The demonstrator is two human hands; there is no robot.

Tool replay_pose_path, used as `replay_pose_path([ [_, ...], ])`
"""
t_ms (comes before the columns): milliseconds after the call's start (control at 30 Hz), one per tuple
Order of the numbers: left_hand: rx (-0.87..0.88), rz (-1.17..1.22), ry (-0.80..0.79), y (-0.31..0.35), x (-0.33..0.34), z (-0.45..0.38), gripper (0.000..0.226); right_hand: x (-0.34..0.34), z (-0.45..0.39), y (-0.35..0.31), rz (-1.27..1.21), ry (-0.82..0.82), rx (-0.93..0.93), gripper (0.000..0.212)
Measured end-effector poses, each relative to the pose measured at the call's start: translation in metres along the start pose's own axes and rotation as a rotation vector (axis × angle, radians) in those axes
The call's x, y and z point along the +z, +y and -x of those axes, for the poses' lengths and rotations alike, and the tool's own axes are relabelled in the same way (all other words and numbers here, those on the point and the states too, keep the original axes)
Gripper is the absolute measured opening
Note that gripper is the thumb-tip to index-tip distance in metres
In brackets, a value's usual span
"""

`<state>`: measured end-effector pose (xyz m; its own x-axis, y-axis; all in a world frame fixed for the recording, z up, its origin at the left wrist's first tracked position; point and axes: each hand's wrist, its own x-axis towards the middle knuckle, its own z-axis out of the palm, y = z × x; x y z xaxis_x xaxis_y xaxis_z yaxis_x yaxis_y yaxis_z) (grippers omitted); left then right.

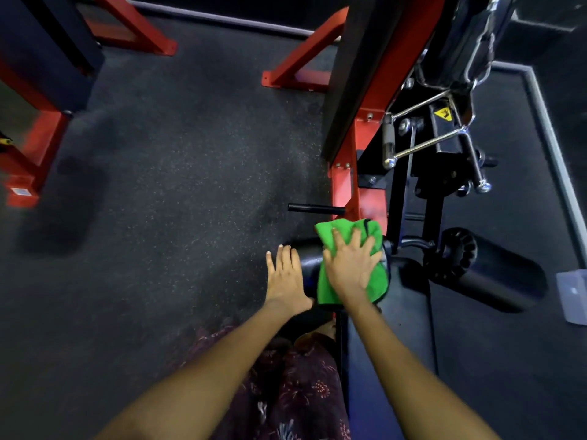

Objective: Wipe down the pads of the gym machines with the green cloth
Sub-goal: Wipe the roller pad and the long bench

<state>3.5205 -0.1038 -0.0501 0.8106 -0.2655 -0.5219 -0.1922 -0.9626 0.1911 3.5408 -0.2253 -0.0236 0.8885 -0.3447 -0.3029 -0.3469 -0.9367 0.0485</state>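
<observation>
The green cloth [330,284] lies draped over a black roller pad [307,260] of a red-and-black gym machine. My right hand [351,265] presses flat on the cloth with fingers spread. My left hand [286,277] rests on the left end of the same pad, fingers straight, holding nothing. A second black roller pad [495,274] sticks out to the right. The black seat pad [397,344] runs toward me below the cloth.
The machine's red upright frame [352,185] and chrome handle [422,134] rise just beyond the cloth. A short black peg [314,208] juts left from the frame. Speckled rubber floor [174,185] spreads to the left, with more red frames [35,147] at the edges.
</observation>
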Motion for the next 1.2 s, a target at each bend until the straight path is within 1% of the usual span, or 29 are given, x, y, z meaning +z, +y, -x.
replay_pose_path([
  [67, 0.034, 0.031, 0.029, -0.009, -0.012, -0.011, 0.084, 0.011, 0.021, -0.022, -0.014, -0.024, -0.128, 0.058],
  [100, 0.060, 0.039, 0.020, -0.015, -0.018, -0.017, 0.079, 0.014, 0.029, -0.028, -0.017, -0.030, -0.179, 0.058],
  [133, 0.088, 0.050, -0.017, -0.022, -0.022, -0.024, 0.083, 0.014, 0.031, -0.029, -0.014, -0.033, -0.213, 0.057],
  [167, 0.111, 0.053, -0.073, -0.028, -0.025, -0.030, 0.096, 0.012, 0.027, -0.023, 0.000, -0.038, -0.239, 0.057],
  [200, 0.127, 0.045, -0.138, -0.032, -0.026, -0.035, 0.113, 0.009, 0.019, -0.013, 0.029, -0.043, -0.253, 0.057],
  [233, 0.133, 0.025, -0.198, -0.035, -0.027, -0.038, 0.129, 0.006, 0.011, -0.001, 0.053, -0.045, -0.238, 0.057],
  [267, 0.133, 0.013, -0.246, -0.036, -0.027, -0.040, 0.139, 0.002, 0.001, 0.012, 0.056, -0.038, -0.189, 0.056],
  [300, 0.130, 0.012, -0.277, -0.034, -0.026, -0.041, 0.143, -0.003, -0.008, 0.024, 0.042, -0.027, -0.121, 0.056],
  [367, 0.123, 0.013, -0.298, -0.031, -0.025, -0.042, 0.143, -0.009, -0.021, 0.037, 0.023, -0.008, -0.003, 0.054],
  [467, 0.102, -0.076, -0.255, -0.024, -0.024, -0.032, 0.140, -0.009, -0.016, 0.023, 0.041, -0.010, 0.058, 0.055],
  [533, 0.054, -0.152, -0.187, -0.015, -0.015, -0.019, 0.132, -0.002, 0.000, 0.003, 0.005, -0.020, 0.049, 0.056],
  [633, 0.007, -0.251, -0.091, 0.000, 0.005, 0.002, 0.091, 0.011, 0.031, -0.024, -0.004, -0.066, -0.143, 0.057],
  [667, -0.001, -0.249, -0.054, 0.002, 0.012, 0.005, 0.085, 0.013, 0.036, -0.025, 0.002, -0.071, -0.195, 0.057],
  [700, -0.005, -0.216, -0.027, 0.002, 0.017, 0.007, 0.086, 0.013, 0.035, -0.020, 0.014, -0.065, -0.229, 0.056],
  [733, -0.003, -0.159, -0.010, 0.001, 0.019, 0.006, 0.093, 0.012, 0.029, -0.010, 0.034, -0.050, -0.238, 0.056],
  [800, 0.030, -0.069, 0.000, -0.002, 0.018, 0.005, 0.107, 0.009, 0.010, 0.015, 0.058, -0.025, -0.155, 0.056],
  [833, 0.047, -0.044, 0.010, -0.005, 0.016, 0.005, 0.110, 0.005, -0.001, 0.026, 0.041, -0.015, -0.086, 0.056],
  [900, 0.075, 0.012, 0.045, -0.009, 0.011, 0.003, 0.109, -0.002, -0.015, 0.039, 0.004, -0.003, 0.019, 0.055],
  [933, 0.086, 0.065, 0.064, -0.012, 0.008, 0.000, 0.107, -0.003, -0.018, 0.038, 0.007, -0.002, 0.041, 0.054],
  [1000, 0.081, 0.279, 0.094, -0.018, 0.000, -0.009, 0.103, -0.003, -0.016, 0.026, 0.027, -0.011, 0.050, 0.054],
  [1067, 0.045, 0.565, 0.087, -0.028, -0.005, -0.017, 0.103, 0.003, -0.008, 0.004, 0.026, -0.034, -0.004, 0.055],
  [1100, 0.020, 0.658, 0.073, -0.032, -0.005, -0.019, 0.105, 0.006, -0.001, -0.010, 0.024, -0.044, -0.064, 0.054],
  [1133, -0.018, 0.707, 0.055, -0.037, -0.004, -0.019, 0.107, 0.009, 0.005, -0.025, 0.017, -0.048, -0.130, 0.054],
  [1200, -0.113, 0.732, -0.029, -0.045, 0.003, -0.017, 0.109, 0.013, 0.016, -0.048, 0.010, -0.063, -0.237, 0.053],
])
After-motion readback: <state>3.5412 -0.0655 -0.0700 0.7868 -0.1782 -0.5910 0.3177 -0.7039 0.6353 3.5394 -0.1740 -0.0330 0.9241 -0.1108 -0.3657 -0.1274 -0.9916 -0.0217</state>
